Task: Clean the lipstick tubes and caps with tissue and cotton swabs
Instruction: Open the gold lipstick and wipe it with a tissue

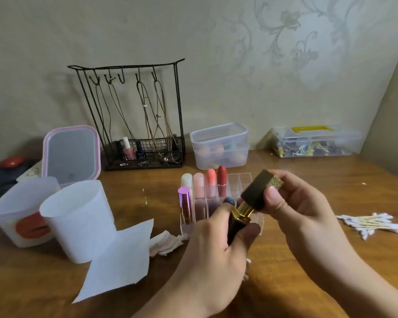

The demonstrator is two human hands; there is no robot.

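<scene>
My left hand (216, 244) grips the black base of a lipstick tube (236, 222) with a gold collar. My right hand (294, 203) pinches its black cap (256, 192), which has a gold glitter end and sits partly over the gold inner tube. Both are held above the front of a clear acrylic organizer (245, 180) holding several lipsticks (210, 180). A roll of white tissue (83, 216) stands at the left with a strip trailing toward me. A crumpled used tissue (164, 245) lies beside it. Cotton swabs (372, 223) lie in a pile at the right.
A wooden table (296, 283) carries a second white roll (21, 212) at far left, a pink-framed mirror (71, 154), a black wire jewellery stand (138, 120) with nail polish, a clear lidded tub (221, 145) and a clear case (315, 141) by the wall.
</scene>
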